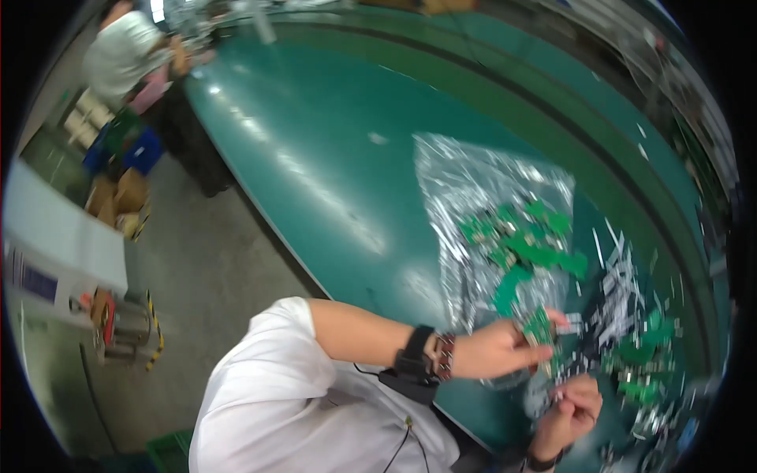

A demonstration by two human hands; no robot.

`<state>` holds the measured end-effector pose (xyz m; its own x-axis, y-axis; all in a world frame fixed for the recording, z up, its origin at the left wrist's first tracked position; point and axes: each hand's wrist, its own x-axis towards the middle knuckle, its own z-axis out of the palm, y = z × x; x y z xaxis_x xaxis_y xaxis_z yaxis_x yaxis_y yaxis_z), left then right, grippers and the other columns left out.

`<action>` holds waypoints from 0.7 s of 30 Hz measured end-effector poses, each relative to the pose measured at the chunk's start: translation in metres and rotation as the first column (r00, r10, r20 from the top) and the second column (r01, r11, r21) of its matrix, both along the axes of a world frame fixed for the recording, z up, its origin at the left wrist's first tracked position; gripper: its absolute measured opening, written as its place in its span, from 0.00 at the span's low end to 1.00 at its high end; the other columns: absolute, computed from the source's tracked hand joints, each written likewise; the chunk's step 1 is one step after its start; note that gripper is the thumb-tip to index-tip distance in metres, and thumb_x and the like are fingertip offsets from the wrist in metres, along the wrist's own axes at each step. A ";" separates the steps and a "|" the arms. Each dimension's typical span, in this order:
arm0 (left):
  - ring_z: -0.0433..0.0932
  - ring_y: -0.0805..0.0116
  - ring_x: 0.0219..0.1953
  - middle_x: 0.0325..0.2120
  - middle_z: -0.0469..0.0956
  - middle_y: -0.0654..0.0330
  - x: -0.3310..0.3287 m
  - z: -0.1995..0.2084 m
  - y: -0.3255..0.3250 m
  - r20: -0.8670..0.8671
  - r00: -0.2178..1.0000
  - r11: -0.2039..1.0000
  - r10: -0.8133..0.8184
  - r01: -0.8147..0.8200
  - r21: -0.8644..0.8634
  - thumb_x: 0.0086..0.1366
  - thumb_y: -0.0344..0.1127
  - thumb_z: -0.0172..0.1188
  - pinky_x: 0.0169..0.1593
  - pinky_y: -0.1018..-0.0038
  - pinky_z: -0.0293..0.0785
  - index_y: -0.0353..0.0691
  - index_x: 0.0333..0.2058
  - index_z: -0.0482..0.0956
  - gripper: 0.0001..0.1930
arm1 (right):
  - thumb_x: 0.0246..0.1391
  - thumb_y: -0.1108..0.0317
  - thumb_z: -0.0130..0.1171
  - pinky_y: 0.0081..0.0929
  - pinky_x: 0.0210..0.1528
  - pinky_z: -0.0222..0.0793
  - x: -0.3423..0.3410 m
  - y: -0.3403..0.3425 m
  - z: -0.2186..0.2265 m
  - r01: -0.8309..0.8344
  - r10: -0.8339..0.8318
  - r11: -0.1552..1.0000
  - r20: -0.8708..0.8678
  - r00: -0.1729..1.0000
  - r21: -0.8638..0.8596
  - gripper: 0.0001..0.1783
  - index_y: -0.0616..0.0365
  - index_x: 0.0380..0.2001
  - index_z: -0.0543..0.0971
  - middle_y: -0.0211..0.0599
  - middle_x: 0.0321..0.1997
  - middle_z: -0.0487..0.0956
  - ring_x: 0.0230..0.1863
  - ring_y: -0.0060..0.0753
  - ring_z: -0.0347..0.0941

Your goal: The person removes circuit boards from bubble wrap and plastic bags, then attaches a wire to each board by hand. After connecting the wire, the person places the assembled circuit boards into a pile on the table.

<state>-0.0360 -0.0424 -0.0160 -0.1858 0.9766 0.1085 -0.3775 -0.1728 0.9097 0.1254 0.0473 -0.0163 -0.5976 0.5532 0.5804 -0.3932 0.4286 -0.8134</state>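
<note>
One PCB [538, 327] sits in L hand [498, 348], pinched btwn thumb and fingers, long axis approx. fore-aft, near end twd R hand [569, 410], which is just beside it. R hand's grip curls in, can't tell if pinching anything. Bag [443, 189] w/ PCB pile [544, 252] lies beyond on worktop [339, 158].

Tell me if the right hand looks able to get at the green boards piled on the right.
Likely yes: the right hand is close to the green boards, and nothing visible stands between them. Blur hides whether it holds anything.
</note>
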 end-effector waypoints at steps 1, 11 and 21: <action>0.66 0.77 0.43 0.46 0.64 0.59 -0.002 0.001 -0.002 -0.021 0.999 0.999 0.032 -0.032 -0.026 0.59 0.30 0.50 0.46 0.79 0.63 0.37 0.51 0.59 0.21 | 0.45 0.72 0.55 0.24 0.30 0.64 -0.002 -0.002 0.001 0.042 -0.043 0.999 0.042 0.998 0.033 0.05 0.60 0.24 0.70 0.39 0.23 0.72 0.26 0.33 0.69; 0.69 0.81 0.35 0.33 0.72 0.63 -0.009 -0.003 -0.009 -0.185 0.972 0.987 0.147 -0.156 -0.030 0.55 0.25 0.55 0.38 0.82 0.66 0.35 0.42 0.67 0.15 | 0.31 0.82 0.62 0.27 0.33 0.67 -0.026 0.003 0.003 0.043 -0.108 0.888 0.118 0.987 0.459 0.15 0.59 0.26 0.71 0.37 0.31 0.71 0.31 0.36 0.71; 0.71 0.74 0.30 0.28 0.73 0.59 0.004 0.004 -0.012 -0.013 0.958 0.942 0.285 -0.282 -0.184 0.50 0.26 0.60 0.32 0.78 0.67 0.34 0.34 0.72 0.11 | 0.30 0.82 0.62 0.28 0.33 0.69 -0.021 -0.004 -0.003 0.150 -0.247 0.751 0.063 0.967 0.644 0.17 0.58 0.28 0.71 0.36 0.34 0.70 0.34 0.38 0.72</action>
